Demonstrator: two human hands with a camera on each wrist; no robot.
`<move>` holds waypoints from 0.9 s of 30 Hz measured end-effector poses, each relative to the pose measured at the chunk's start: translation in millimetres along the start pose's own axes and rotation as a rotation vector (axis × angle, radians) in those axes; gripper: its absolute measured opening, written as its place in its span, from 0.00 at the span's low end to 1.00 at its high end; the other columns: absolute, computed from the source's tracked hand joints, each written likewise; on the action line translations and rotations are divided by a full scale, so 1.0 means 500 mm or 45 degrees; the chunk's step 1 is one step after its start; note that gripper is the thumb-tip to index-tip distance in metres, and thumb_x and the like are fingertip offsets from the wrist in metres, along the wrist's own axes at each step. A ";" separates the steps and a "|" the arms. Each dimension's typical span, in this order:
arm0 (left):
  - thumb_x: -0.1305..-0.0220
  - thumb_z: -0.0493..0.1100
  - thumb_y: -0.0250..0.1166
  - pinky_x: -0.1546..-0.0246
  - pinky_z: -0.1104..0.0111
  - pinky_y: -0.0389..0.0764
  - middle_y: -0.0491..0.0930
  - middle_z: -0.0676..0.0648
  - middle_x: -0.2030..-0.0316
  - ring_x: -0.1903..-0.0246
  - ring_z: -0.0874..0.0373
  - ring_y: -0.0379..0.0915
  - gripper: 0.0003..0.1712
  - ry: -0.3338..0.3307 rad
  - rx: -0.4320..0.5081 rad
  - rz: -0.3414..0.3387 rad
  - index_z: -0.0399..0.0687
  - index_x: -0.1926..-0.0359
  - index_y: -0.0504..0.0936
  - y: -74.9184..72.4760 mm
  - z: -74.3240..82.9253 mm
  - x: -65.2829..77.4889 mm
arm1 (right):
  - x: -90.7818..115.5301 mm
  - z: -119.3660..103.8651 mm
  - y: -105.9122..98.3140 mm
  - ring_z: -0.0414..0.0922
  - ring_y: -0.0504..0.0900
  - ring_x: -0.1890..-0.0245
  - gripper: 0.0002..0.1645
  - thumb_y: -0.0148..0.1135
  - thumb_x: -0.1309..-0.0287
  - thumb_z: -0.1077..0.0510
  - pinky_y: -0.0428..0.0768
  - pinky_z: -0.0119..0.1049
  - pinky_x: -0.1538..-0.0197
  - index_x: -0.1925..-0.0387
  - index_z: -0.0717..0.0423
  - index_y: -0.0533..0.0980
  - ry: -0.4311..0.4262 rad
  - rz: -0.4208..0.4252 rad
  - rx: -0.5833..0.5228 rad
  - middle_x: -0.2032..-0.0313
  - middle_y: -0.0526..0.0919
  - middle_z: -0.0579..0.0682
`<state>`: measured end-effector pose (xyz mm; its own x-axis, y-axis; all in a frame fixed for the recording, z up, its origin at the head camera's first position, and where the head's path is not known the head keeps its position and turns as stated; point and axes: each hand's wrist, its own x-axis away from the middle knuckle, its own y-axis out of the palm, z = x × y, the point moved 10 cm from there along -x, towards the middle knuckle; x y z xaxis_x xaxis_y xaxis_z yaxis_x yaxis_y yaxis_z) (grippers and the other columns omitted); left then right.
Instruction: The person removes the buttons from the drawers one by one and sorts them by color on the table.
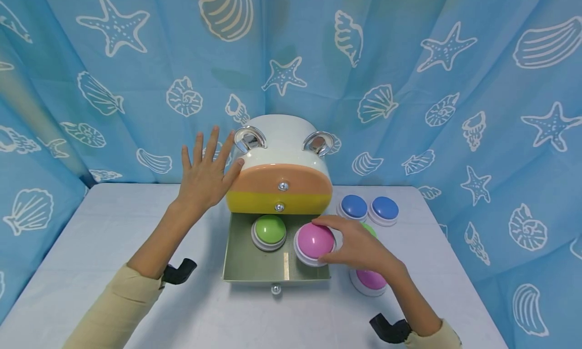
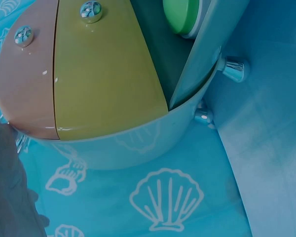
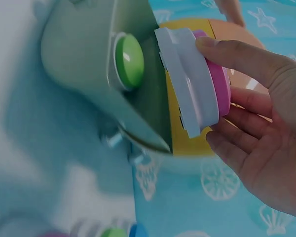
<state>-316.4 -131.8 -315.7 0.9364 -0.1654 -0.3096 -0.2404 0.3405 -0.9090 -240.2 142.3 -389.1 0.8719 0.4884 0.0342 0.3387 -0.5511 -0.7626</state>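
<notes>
A rounded cabinet (image 1: 282,137) with orange and yellow drawer fronts stands at the back of the table, its green bottom drawer (image 1: 254,265) pulled out. Inside that drawer, on the left, sits a green push button (image 1: 270,230) with a white base. My right hand (image 1: 359,243) pinches a pink push button (image 3: 219,89) between thumb and fingers, over the drawer's right side; the right wrist view shows it tilted, its white base facing the drawer. With fingers spread, my left hand (image 1: 204,180) touches the cabinet's upper left side near a silver ear-like ring (image 1: 250,138).
Right of the drawer, two blue push buttons (image 1: 384,209) stand near the cabinet. A second pink push button (image 1: 370,281) and another green one (image 1: 369,230) are partly hidden by my right hand. A blue curtain (image 1: 282,46) with shell prints hangs behind the white table (image 1: 191,308).
</notes>
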 end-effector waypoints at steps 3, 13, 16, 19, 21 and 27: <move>0.23 0.64 0.40 0.34 0.34 0.28 0.34 0.40 0.21 0.25 0.35 0.25 0.40 -0.001 -0.002 -0.004 0.54 0.19 0.43 0.001 0.000 0.000 | 0.021 0.029 -0.022 0.54 0.72 0.37 0.44 0.80 0.55 0.50 0.80 0.55 0.48 0.34 0.48 0.74 0.023 0.026 0.006 0.38 0.77 0.49; 0.23 0.64 0.40 0.34 0.34 0.27 0.34 0.40 0.21 0.25 0.36 0.22 0.40 0.002 0.007 -0.006 0.55 0.19 0.43 0.003 0.000 0.001 | 0.131 0.157 -0.093 0.65 0.69 0.36 0.48 0.80 0.53 0.49 0.82 0.54 0.52 0.32 0.55 0.70 0.224 0.164 -0.047 0.36 0.73 0.61; 0.23 0.63 0.40 0.34 0.34 0.27 0.34 0.40 0.21 0.25 0.36 0.22 0.40 0.003 0.010 -0.010 0.55 0.19 0.43 0.002 0.000 0.002 | 0.168 0.201 -0.110 0.66 0.68 0.36 0.48 0.79 0.51 0.50 0.80 0.55 0.49 0.31 0.58 0.68 0.269 0.219 -0.026 0.36 0.72 0.63; 0.22 0.63 0.40 0.34 0.35 0.27 0.33 0.40 0.21 0.25 0.36 0.22 0.39 0.001 0.014 -0.011 0.55 0.19 0.42 0.001 0.000 0.003 | 0.201 0.243 -0.118 0.67 0.67 0.36 0.49 0.79 0.51 0.49 0.78 0.56 0.47 0.31 0.60 0.67 0.339 0.248 -0.006 0.35 0.71 0.65; 0.22 0.63 0.40 0.34 0.35 0.27 0.33 0.41 0.21 0.25 0.36 0.22 0.39 0.003 0.012 -0.008 0.55 0.19 0.42 0.000 0.000 0.002 | 0.221 0.268 -0.121 0.68 0.67 0.36 0.49 0.79 0.50 0.49 0.77 0.57 0.46 0.31 0.62 0.67 0.375 0.259 -0.003 0.36 0.70 0.67; 0.22 0.63 0.40 0.34 0.34 0.29 0.33 0.41 0.21 0.25 0.36 0.23 0.39 0.007 0.003 -0.002 0.55 0.19 0.42 -0.001 0.001 0.000 | 0.261 0.335 -0.114 0.69 0.68 0.37 0.49 0.78 0.49 0.50 0.76 0.56 0.46 0.32 0.65 0.67 0.463 0.256 -0.015 0.36 0.69 0.71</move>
<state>-315.9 -131.4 -315.1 0.9353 -0.1712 -0.3096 -0.2381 0.3426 -0.9088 -205.0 350.9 -449.3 0.9885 0.1010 0.1130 0.1513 -0.6196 -0.7702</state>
